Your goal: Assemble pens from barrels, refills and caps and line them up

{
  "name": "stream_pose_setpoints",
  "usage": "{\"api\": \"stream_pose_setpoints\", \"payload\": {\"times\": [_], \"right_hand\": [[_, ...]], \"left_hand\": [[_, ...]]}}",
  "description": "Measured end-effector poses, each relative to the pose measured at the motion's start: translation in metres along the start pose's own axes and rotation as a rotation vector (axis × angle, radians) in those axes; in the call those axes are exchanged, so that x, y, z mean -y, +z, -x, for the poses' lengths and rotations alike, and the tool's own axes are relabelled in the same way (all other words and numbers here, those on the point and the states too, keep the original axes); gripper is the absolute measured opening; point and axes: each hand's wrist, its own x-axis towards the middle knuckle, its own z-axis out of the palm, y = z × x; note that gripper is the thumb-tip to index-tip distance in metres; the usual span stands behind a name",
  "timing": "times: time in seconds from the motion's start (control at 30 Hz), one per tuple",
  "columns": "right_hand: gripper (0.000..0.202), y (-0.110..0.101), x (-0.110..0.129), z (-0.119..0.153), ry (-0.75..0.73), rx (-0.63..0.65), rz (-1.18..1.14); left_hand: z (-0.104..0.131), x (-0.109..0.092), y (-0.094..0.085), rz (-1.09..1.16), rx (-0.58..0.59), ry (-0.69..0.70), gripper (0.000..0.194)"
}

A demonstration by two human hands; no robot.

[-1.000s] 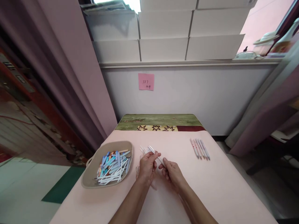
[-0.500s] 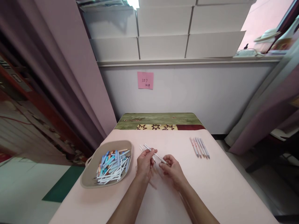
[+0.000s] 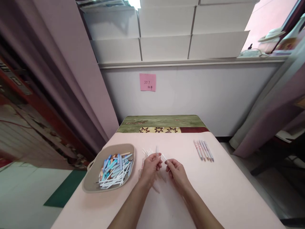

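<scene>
My left hand [image 3: 150,166] pinches a slim pale pen part [image 3: 157,149] that points up from its fingertips. Close on its right, my right hand [image 3: 175,169] has its fingertips closed on a thin white stick [image 3: 164,156]. Behind and partly under my left hand, several white sticks and clear tubes [image 3: 144,153] lie on the pink tabletop [image 3: 171,203]; my hand hides some of them. To the left, a beige basket [image 3: 90,183] holds blue, teal and orange barrels and white sticks. Several assembled-looking pens [image 3: 203,150] lie side by side at the right.
A green patterned strip [image 3: 164,120] runs along the table's far edge. Behind it stands a pale wall with a pink note [image 3: 147,82]. White boxes [image 3: 166,48] sit on a ledge above. Curtains hang at both sides.
The white stick that spanned both hands is now apart from my left hand, with my right hand on it. My left hand has turned, and a pale part now stands up from its fingers.
</scene>
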Motion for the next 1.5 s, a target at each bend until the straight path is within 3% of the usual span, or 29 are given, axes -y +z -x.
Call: {"api": "stream_pose_setpoints", "payload": {"times": [0.1, 0.23, 0.4, 0.5, 0.6, 0.73, 0.87, 1.0, 1.07, 1.17, 1.3, 1.5], "right_hand": [[0.039, 0.0, 0.001, 0.002, -0.015, 0.054, 0.056], [0.039, -0.01, 0.009, 0.005, 0.045, 0.073, 0.248], [0.028, -0.03, 0.023, 0.004, -0.101, -0.238, 0.89], [0.025, -0.032, 0.02, 0.003, -0.118, -0.246, 0.921], [0.022, -0.022, 0.013, 0.003, -0.135, -0.223, 0.789], [0.024, 0.001, 0.005, 0.008, -0.195, -0.128, 0.663], [0.03, 0.011, 0.003, 0.011, -0.296, -0.04, 0.609], [0.026, -0.024, 0.014, 0.0, -0.341, -0.249, 0.809], [0.028, -0.055, 0.025, -0.008, -0.26, -0.439, 1.012], [0.031, -0.1, 0.042, -0.018, -0.003, -0.67, 1.278], [0.027, -0.125, 0.055, -0.031, 0.106, -0.675, 1.339], [0.022, -0.114, 0.068, -0.032, 0.094, -0.594, 1.389]], "left_hand": [[0.003, 0.008, 0.008, -0.044, 0.063, -0.06, 0.034], [-0.016, 0.0, 0.001, -0.128, -0.035, -0.038, 0.036], [-0.055, -0.017, -0.011, -0.357, -0.196, 0.006, 0.027], [-0.062, -0.02, -0.01, -0.529, -0.266, 0.03, 0.015], [-0.047, -0.024, -0.012, -0.677, -0.302, 0.091, 0.021], [-0.007, -0.028, -0.023, -0.864, -0.294, 0.188, 0.024], [0.022, -0.022, -0.032, -1.199, -0.221, 0.23, 0.033], [0.032, -0.018, -0.038, -1.278, -0.125, 0.18, 0.04], [0.036, -0.019, -0.042, -1.285, -0.078, 0.165, 0.039], [0.044, -0.02, -0.048, -1.265, -0.042, 0.168, 0.039], [0.054, -0.023, -0.061, -1.122, -0.069, 0.2, 0.036], [0.063, -0.023, -0.071, -0.782, -0.121, 0.177, 0.033]]}}
